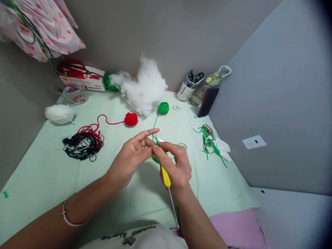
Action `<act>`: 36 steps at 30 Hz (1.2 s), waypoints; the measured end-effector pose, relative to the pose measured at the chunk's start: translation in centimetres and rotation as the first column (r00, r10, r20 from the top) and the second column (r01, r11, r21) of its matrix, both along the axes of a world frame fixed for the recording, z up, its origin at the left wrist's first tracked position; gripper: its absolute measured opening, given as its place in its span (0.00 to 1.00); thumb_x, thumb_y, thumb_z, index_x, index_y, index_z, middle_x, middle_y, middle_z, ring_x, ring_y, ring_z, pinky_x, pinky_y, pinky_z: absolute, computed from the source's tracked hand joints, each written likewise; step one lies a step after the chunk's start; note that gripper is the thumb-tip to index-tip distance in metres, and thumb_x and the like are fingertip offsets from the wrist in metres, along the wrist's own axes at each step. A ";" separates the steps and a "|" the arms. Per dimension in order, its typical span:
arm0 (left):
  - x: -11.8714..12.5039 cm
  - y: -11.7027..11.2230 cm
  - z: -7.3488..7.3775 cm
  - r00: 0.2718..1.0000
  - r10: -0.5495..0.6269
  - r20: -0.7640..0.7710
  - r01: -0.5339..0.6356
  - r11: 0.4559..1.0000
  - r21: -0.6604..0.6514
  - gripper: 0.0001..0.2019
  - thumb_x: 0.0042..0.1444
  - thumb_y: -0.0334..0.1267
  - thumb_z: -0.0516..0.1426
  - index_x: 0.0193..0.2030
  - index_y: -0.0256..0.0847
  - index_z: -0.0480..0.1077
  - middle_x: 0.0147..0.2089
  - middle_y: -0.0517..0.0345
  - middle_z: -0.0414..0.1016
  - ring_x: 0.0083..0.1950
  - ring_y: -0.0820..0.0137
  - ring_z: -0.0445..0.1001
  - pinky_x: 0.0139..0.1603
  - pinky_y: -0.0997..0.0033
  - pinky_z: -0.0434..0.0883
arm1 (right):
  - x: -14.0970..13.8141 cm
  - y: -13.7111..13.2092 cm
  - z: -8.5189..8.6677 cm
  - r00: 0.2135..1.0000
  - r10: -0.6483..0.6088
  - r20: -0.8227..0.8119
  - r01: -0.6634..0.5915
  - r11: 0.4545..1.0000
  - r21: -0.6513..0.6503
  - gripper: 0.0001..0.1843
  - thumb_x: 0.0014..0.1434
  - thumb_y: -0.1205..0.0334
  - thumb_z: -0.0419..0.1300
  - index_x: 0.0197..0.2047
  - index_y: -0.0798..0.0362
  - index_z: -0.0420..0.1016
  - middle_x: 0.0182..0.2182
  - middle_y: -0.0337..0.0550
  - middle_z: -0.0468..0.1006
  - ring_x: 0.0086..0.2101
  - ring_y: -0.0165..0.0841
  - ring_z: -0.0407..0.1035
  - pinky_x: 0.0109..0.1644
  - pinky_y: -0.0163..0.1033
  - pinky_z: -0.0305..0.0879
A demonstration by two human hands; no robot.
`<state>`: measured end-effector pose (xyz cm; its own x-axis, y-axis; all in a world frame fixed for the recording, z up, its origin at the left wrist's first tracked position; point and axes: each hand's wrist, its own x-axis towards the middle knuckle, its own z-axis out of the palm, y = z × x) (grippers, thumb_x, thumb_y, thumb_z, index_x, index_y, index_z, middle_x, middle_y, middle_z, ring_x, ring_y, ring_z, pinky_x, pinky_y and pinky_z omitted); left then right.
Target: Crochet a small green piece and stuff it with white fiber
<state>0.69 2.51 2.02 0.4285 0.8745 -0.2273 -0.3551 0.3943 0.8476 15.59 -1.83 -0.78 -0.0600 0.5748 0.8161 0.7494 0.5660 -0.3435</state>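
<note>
My right hand [176, 164] grips a crochet hook [165, 175] by its yellow handle, pointing up and left. A thin metal shaft extends from the handle's lower end toward my lap. Green yarn [149, 132] runs over the raised index finger of my left hand [132, 155], whose thumb and other fingers pinch a small green crocheted piece [156, 159]. The hook's tip meets the yarn between both hands; fingers partly hide it and the piece. From there a strand leads up to a green yarn ball [163, 108] on the table.
White stuffing [146, 84] lies at the back. Left are a red yarn ball [131, 119], tangled black yarn [83, 145], white yarn [60, 114] and scissors [72, 67] on a box. Right stand a pen cup [185, 90], bottle [198, 95], phone [208, 102] and green scraps [211, 143].
</note>
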 end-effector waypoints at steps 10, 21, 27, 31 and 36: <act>-0.6 0.4 0.4 0.988 -0.116 0.102 0.120 0.992 -0.029 0.21 0.56 0.36 0.69 0.57 0.45 0.80 0.41 0.58 0.79 0.36 0.75 0.71 0.40 0.75 0.70 | 0.3 0.8 1.7 0.757 0.137 -0.639 -0.324 0.928 -0.185 0.09 0.69 0.62 0.60 0.42 0.47 0.82 0.36 0.43 0.84 0.38 0.36 0.78 0.35 0.41 0.75; -1.0 0.8 0.5 0.997 -0.066 0.034 0.065 0.998 0.016 0.18 0.56 0.36 0.69 0.54 0.46 0.82 0.40 0.59 0.76 0.39 0.73 0.71 0.43 0.76 0.69 | 1.0 0.7 1.6 0.637 0.088 -0.766 -0.372 0.905 -0.206 0.10 0.70 0.59 0.59 0.40 0.49 0.82 0.33 0.41 0.82 0.30 0.31 0.75 0.32 0.38 0.74; -0.4 0.2 -0.3 0.995 -0.093 0.031 0.091 0.995 0.049 0.18 0.59 0.38 0.68 0.56 0.47 0.80 0.44 0.57 0.79 0.46 0.68 0.76 0.49 0.71 0.71 | 0.3 0.8 1.5 0.755 0.090 -0.650 -0.313 0.920 -0.236 0.09 0.69 0.61 0.60 0.41 0.48 0.83 0.37 0.43 0.85 0.35 0.34 0.79 0.36 0.40 0.78; 0.1 -0.1 -0.3 0.998 0.046 0.033 -0.047 0.997 0.054 0.21 0.56 0.37 0.70 0.57 0.48 0.80 0.40 0.61 0.76 0.42 0.72 0.74 0.46 0.74 0.71 | -0.2 0.2 0.7 0.891 0.089 -0.444 -0.194 0.961 -0.196 0.13 0.69 0.68 0.60 0.49 0.44 0.83 0.40 0.43 0.84 0.39 0.35 0.80 0.39 0.42 0.80; 0.5 -0.3 -0.2 0.990 -0.022 0.136 0.039 0.992 -0.119 0.19 0.57 0.38 0.69 0.56 0.43 0.80 0.31 0.65 0.69 0.26 0.80 0.57 0.30 0.79 0.62 | -0.4 0.0 -0.4 0.991 0.026 -0.130 -0.026 1.000 0.006 0.24 0.65 0.73 0.63 0.58 0.38 0.79 0.47 0.43 0.83 0.43 0.37 0.79 0.44 0.45 0.80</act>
